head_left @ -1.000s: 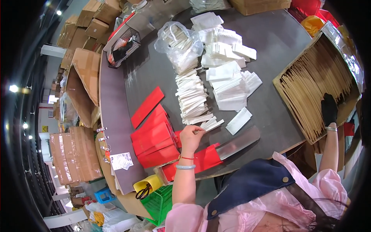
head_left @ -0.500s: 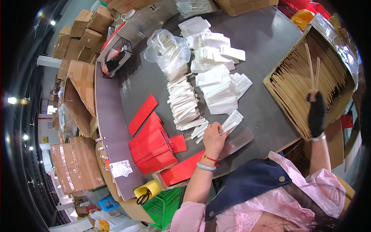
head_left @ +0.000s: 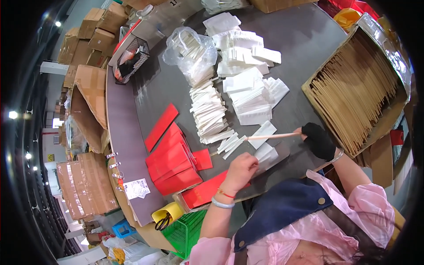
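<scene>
My right hand (head_left: 317, 141), in a black fingerless glove, grips slim wooden chopsticks (head_left: 274, 136) by one end. They point left, and their far tips reach the small white slips (head_left: 230, 145). My left hand (head_left: 240, 170), bare with a red cord and a pale bangle at the wrist, pinches the edge of a white paper sleeve (head_left: 266, 155). Another white sleeve (head_left: 262, 132) lies just beyond it, under the chopsticks. Below my left hand, a red sleeve (head_left: 205, 190) lies in a clear tray (head_left: 282, 154) along the table's near edge.
A carton (head_left: 353, 88) of upright wooden sticks stands at the right. Piles of white sleeves (head_left: 251, 101) and a row of white packets (head_left: 207, 110) cover the table's middle. Red sleeves (head_left: 172, 163) fan out at left, near a yellow holder (head_left: 170, 212) with scissors.
My right hand has come out of the carton toward the left, bringing the chopsticks over the table. My left hand has drawn a white sleeve nearer to me.
</scene>
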`<state>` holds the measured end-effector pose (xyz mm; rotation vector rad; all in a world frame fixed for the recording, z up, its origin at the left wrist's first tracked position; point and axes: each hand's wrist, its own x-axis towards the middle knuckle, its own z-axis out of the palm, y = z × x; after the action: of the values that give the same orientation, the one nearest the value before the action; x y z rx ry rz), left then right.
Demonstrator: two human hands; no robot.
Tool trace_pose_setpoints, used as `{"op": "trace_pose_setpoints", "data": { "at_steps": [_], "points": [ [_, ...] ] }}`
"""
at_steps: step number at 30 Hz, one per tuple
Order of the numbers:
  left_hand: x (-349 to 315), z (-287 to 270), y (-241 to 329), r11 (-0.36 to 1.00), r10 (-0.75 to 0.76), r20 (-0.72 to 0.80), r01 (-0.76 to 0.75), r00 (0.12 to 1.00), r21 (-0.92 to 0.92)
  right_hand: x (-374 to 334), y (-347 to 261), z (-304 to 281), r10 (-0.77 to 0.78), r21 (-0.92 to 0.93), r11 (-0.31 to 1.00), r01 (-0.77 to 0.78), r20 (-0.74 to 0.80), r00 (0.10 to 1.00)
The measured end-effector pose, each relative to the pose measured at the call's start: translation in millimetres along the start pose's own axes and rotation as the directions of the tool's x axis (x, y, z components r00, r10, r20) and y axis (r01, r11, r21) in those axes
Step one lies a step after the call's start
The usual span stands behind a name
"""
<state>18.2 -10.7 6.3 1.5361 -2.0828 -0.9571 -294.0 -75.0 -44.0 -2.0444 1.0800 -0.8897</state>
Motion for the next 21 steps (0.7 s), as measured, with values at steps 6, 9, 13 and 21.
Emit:
{"op": "trace_pose_setpoints", "data": {
  "at_steps": [6,9,13,21],
  "points": [
    [-37.8,7.8,-0.6,0.971,-0.069,-0.257,0.124,0.964,0.204,9.0,-15.6,-2.9,0.095,-0.107,0.992,-0.062,0.339,0.936],
    [-62.2,8.4,-1.8,0.960,-0.130,-0.320,0.200,0.939,0.197,7.3,-16.9,-3.1,0.101,-0.320,0.946,0.062,0.469,0.877],
    [-62.9,23.4,1.5,0.949,-0.098,-0.278,0.174,0.956,0.264,8.2,-23.9,43.4,-0.036,-0.258,0.953,0.156,0.416,0.909],
    [-47.4,37.0,9.3,0.940,-0.084,-0.269,0.166,0.959,0.297,-6.9,-28.5,104.3,0.167,0.252,0.942,-0.222,0.223,0.961]
  ]
}}
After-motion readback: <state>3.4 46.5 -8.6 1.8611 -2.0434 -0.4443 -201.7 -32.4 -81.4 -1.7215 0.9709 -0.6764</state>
